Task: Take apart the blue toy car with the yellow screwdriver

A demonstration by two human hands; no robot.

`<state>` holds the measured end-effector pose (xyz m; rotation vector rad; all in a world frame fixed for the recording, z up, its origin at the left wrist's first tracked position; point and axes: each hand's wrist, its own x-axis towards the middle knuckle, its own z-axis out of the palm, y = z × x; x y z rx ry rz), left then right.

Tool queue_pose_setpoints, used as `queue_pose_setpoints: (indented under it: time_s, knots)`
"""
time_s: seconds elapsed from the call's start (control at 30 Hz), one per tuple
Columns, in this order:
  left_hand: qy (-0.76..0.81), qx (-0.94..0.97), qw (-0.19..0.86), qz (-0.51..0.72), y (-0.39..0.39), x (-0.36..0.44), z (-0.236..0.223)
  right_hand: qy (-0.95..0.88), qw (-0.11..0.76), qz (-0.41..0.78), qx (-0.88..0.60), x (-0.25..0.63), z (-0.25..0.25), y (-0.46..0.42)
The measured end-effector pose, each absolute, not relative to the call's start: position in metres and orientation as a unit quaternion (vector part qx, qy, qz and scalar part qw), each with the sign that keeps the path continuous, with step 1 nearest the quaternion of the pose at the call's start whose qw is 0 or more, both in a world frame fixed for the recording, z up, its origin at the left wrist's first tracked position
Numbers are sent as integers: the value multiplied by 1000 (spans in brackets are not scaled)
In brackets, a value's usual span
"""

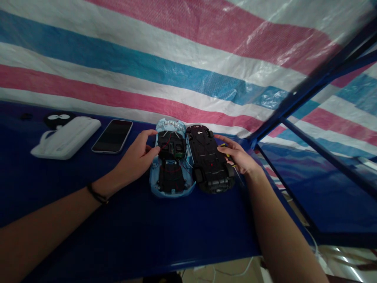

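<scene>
A striped tarpaulin [147, 67] in pink, blue and white hangs behind the whole scene, and a blue metal frame [309, 90] runs diagonally across the right side. In front of them spreads a dark blue tabletop [132, 236], with a thin white cable [232, 271] visible on the floor below its near edge.

Two halves of a toy car lie side by side in the middle of the tabletop, touching or almost touching. On the left, the light-blue car shell [169, 125] lies open side up, holding black housings, red wires and a small green circuit board [178, 155]. On the right, the black chassis [206, 157] lies with its underside up and its wheels at the near end.

Further left stand a white case [66, 137], a black smartphone [112, 135] lying face up, and a small black object with white eye markings [58, 119], partly behind the case. Nothing stands between the hands and the car.

The left hand [135, 155], half curled, has its fingertips at the shell's wiring; whether it grips anything, I cannot tell. A black cord bracelet [97, 193] circles that wrist. The right hand [237, 155] closes around a yellow-handled screwdriver [227, 155], just beside the chassis.
</scene>
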<state>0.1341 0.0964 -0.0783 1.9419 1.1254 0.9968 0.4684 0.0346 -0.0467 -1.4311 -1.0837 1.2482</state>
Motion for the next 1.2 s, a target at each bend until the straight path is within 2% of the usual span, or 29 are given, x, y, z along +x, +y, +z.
queue_pose_setpoints:
  time_s: [0.13, 0.33, 0.4, 0.5, 0.6, 0.87, 1.07, 1.2]
  knots:
    - [426, 747, 343, 379, 97, 133, -78, -450, 413, 516, -600, 474, -46, 31]
    - [426, 743, 368, 362, 98, 132, -82, -445, 387, 533, -607, 478, -40, 28]
    - [427, 744, 367, 359, 99, 132, -83, -435, 391, 506, -634, 478, -38, 28]
    - [426, 746, 361, 363, 99, 132, -82, -427, 481, 397, -655, 478, -31, 30]
    - [418, 750, 359, 366, 99, 132, -81, -421, 599, 323, -600, 475, -19, 32]
    - [384, 762, 337, 398, 100, 133, -90, -488, 698, 311, -422, 439, 25, 30]
    - [366, 768, 338, 402, 102, 134, -96, -574, 653, 404, -285, 364, 60, 39]
    - [361, 769, 338, 405, 101, 134, -97, -635, 567, 480, -213, 320, 61, 39]
